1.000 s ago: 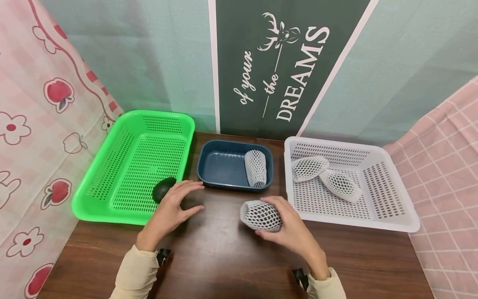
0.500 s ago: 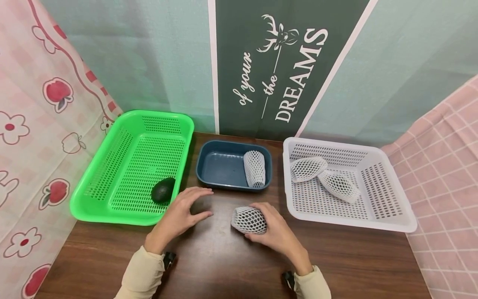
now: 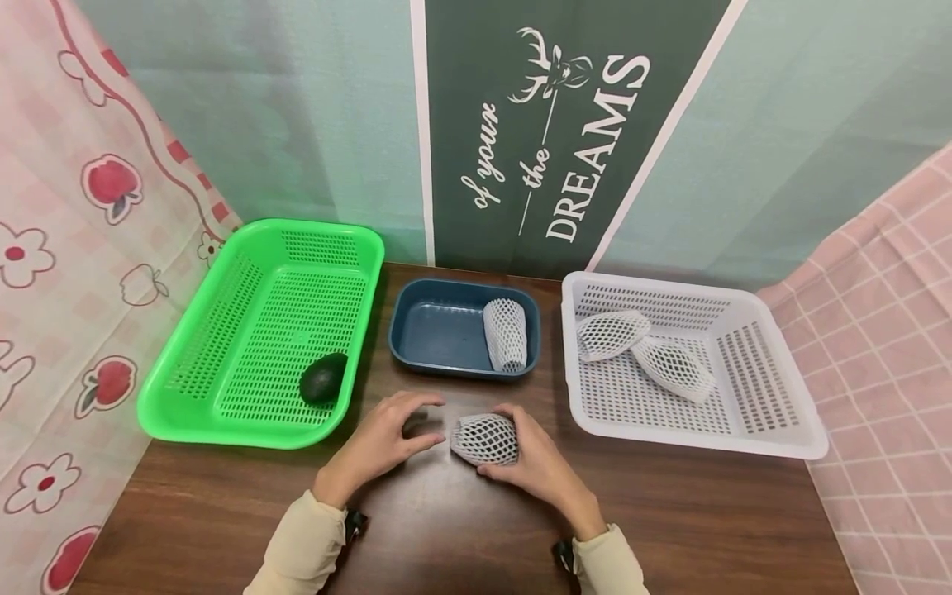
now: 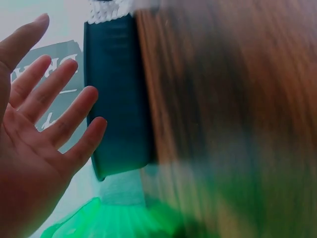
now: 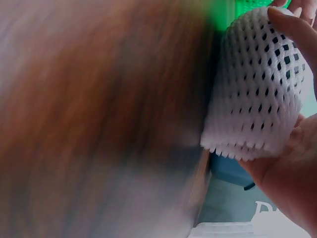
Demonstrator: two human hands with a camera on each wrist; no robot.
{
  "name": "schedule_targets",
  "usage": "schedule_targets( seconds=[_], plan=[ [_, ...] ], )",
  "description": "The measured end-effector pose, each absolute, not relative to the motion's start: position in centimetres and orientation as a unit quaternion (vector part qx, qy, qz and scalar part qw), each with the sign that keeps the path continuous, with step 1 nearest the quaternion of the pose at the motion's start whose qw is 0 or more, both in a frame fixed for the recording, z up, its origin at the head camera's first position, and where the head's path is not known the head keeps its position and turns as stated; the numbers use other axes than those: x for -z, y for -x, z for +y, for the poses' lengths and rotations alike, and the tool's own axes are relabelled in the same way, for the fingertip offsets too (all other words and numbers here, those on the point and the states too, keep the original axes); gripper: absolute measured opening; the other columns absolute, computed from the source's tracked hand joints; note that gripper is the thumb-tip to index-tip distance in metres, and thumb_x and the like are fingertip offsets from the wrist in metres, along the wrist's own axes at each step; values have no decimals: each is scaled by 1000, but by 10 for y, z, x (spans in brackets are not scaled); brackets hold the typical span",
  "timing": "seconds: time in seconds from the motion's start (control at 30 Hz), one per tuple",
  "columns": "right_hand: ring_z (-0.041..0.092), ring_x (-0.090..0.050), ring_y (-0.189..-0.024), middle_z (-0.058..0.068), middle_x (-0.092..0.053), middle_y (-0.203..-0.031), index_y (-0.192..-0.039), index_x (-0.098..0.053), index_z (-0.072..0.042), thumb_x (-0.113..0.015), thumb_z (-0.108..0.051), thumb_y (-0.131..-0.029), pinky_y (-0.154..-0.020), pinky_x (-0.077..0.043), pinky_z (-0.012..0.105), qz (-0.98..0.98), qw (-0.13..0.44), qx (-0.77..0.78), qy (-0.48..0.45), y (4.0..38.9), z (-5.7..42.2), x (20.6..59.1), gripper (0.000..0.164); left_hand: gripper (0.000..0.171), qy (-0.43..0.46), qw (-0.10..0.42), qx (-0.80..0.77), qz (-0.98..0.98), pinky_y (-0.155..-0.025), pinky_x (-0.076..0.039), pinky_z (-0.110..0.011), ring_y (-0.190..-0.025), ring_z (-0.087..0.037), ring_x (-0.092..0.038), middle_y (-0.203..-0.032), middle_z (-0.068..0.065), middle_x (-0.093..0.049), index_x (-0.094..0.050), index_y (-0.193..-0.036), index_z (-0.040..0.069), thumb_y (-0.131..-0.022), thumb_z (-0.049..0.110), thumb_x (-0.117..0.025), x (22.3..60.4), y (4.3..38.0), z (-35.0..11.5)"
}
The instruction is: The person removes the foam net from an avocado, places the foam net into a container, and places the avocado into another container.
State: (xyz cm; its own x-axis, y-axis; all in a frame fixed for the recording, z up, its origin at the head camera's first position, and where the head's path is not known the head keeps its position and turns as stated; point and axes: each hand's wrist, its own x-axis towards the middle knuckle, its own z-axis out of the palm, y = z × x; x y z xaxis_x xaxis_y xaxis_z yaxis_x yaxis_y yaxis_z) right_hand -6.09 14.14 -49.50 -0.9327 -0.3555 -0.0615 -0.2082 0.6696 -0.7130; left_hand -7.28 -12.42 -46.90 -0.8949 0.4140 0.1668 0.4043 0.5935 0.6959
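Beside the bright green perforated plastic basket (image 3: 297,306), the left hand (image 3: 381,438) stands wide, fingers parted and holding nothing; it would best steady the left end of the oval, dark-cored bundle in a white foam-net sleeve (image 3: 485,440), between the hands. The right hand (image 3: 537,464) grips the bundle from its right, ideally lightly enough not to crush the sleeve. The left wrist view bares the left palm, which the head view lacks, while the right wrist view shows the sleeve's scalloped palm-side end, likewise hidden from above
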Motion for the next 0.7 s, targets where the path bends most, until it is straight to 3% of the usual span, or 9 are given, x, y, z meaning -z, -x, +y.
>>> schedule_targets(
  seconds=[0.17,0.33,0.7],
  plan=[
    [15,-62,-113,4,-66,-124,-125,-53,-11,-93,-34,-65,-98,-52,38,894,99,410,153,63,147,498,76,42,-234,42,-416,878,-94,-54,-40,-107,-23,-67,-119,-2,-71,-66,-123,11,-85,24,-78,475,74,-115],
    [14,-63,-112,1,-68,-123,-122,-57,-14,-93,-36,-64,-97,-52,38,896,99,401,161,65,152,498,72,37,-264,42,-427,864,-95,-53,-40,-107,-21,-67,-114,-4,-73,-67,-120,7,-87,20,-76,480,75,-107],
    [12,-64,-110,-1,-69,-123,-126,-60,-16,-91,-38,-65,-94,-52,32,897,114,392,168,69,164,500,72,25,-262,66,-423,865,-94,-54,-39,-105,-22,-68,-112,0,-73,-69,-113,12,-90,20,-73,479,77,-99]
  ],
)
